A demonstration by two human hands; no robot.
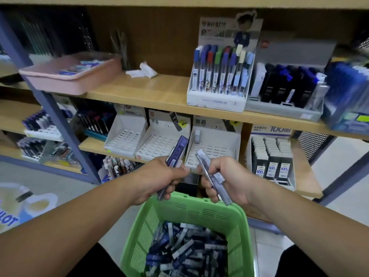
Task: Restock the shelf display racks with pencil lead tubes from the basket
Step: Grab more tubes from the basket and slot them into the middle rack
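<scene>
Here each hand grips seemingly several tubes before slotted racks.

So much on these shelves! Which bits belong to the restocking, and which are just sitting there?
Part of the job:
- green plastic basket of lead tubes
- purple tube in left hand
- clear greyish tube in right hand
- three white slotted display racks, nearly empty

Just lying about:
- pink plastic tray
- crumpled white paper
- cartoon-topped pen display
</scene>
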